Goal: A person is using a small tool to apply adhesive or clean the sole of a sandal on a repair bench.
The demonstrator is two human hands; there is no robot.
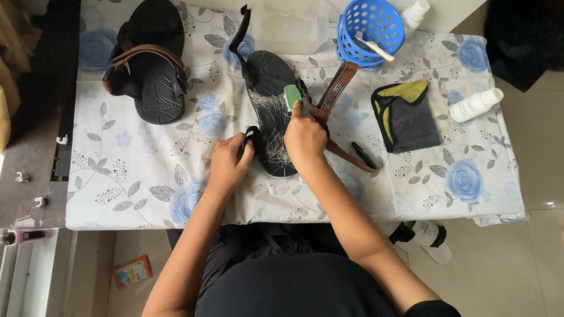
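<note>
Hands (228, 163) steady and brush a black, soapy-streaked sandal (270, 106).

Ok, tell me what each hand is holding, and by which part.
The right hand grips a green brush by its lower end, on the sandal footbed. The left hand pinches the sandal's black heel strap.
</note>
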